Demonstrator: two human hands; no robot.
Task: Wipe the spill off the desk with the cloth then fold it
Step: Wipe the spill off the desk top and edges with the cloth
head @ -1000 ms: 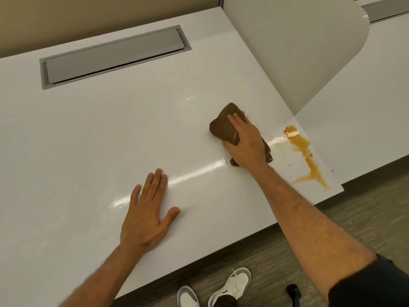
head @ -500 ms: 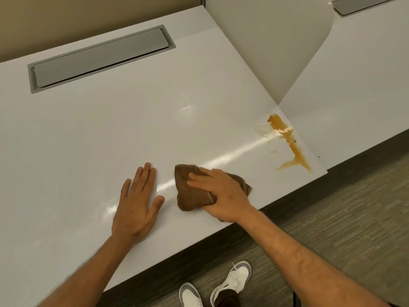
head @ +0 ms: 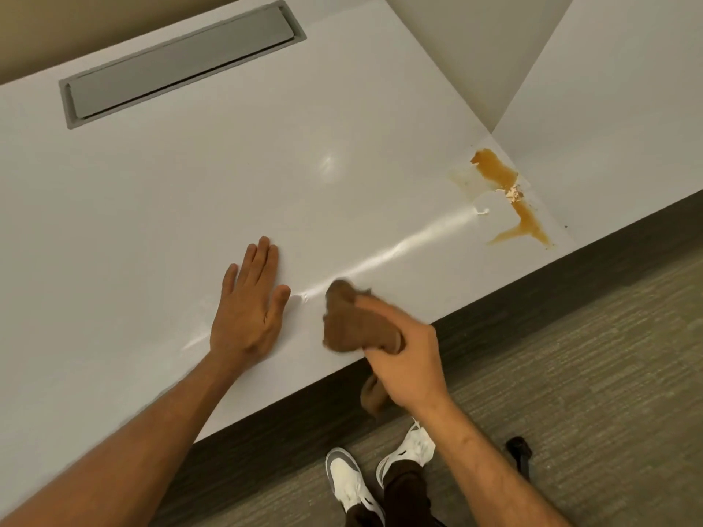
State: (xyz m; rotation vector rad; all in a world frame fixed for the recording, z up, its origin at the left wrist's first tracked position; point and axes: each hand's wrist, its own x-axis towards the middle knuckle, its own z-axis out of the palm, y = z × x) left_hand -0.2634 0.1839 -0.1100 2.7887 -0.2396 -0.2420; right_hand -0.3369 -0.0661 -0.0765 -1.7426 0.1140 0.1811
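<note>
My right hand point(head: 409, 359) grips a crumpled brown cloth point(head: 348, 321) at the front edge of the white desk point(head: 190, 192); one end of the cloth hangs below the edge. An orange-brown spill point(head: 509, 195) lies far to the right, near the desk's right corner, with a faint wet smear beside it. My left hand point(head: 249, 302) rests flat on the desk with fingers spread, just left of the cloth.
A grey recessed cable flap point(head: 182, 58) sits at the back of the desk. A white divider panel point(head: 475, 51) rises at the back right, with another desk surface point(head: 616, 108) beyond. Carpet floor, my white shoes point(head: 350, 484) and a small black object point(head: 519, 450) are below.
My right hand has pulled the cloth from beside the spill leftward and toward me, down to the desk's front edge. The left hand has stayed flat in place.
</note>
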